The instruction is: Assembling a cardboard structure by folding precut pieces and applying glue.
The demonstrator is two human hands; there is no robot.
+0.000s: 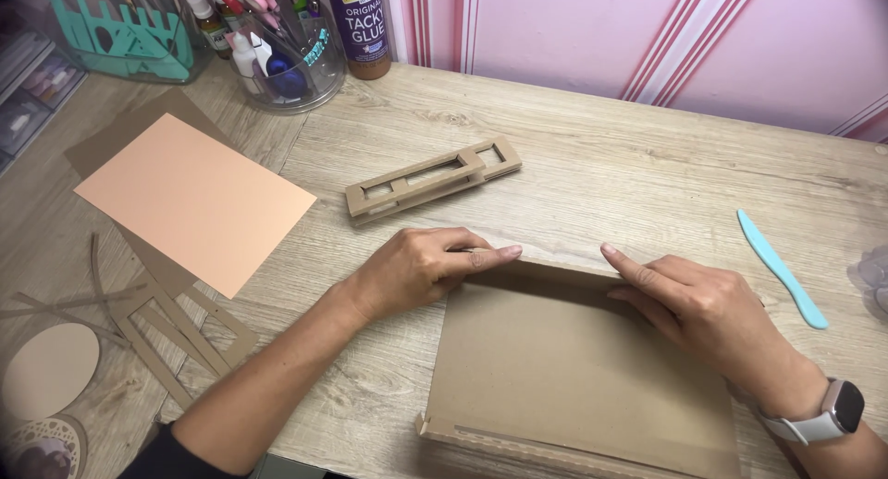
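Brown cardboard sheet (573,368) lies near me on the wooden worktop (629,165); my left hand (416,266) and right hand (694,303) press flat, extended fingers (490,254) along its far folded edge, gripping nothing, to hold the crease down.

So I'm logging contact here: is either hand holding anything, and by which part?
Nothing is lifted. The left hand and right hand press their fingertips on the far folded edge of the brown cardboard piece.

Both hands are bare, with no rings showing. The right wrist wears a smartwatch (840,407) with a dark rounded-square face and a pale grey strap. A dark sleeve (171,453) covers the left upper forearm.
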